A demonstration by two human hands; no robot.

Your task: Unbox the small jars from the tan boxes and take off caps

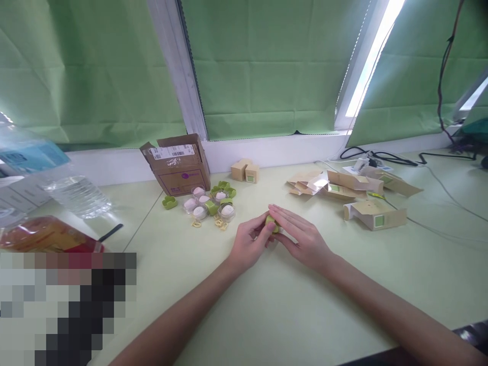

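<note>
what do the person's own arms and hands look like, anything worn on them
Both the left hand and right hand are ungloved, with slender fingers. The left forearm and right forearm are slim and bare, with no sleeve, watch or bracelet visible.

The left hand [247, 241] and right hand [307, 240] hold a small green piece [271, 222] between their fingers over the table [274, 305]. Left of the grip and farther back, clear cups [227, 211] with pale contents sit among green shells [170, 202]; yellow rings [223, 226] lie on their near side. Behind the cups stands an open carton [183, 178]. Beyond the grip, slightly left, two small boxes [252, 174] stand side by side. Right of the grip lie opened boxes [375, 216], with cables [396, 159] behind them. Well left of the grip lies a clear bottle [78, 195].
</note>
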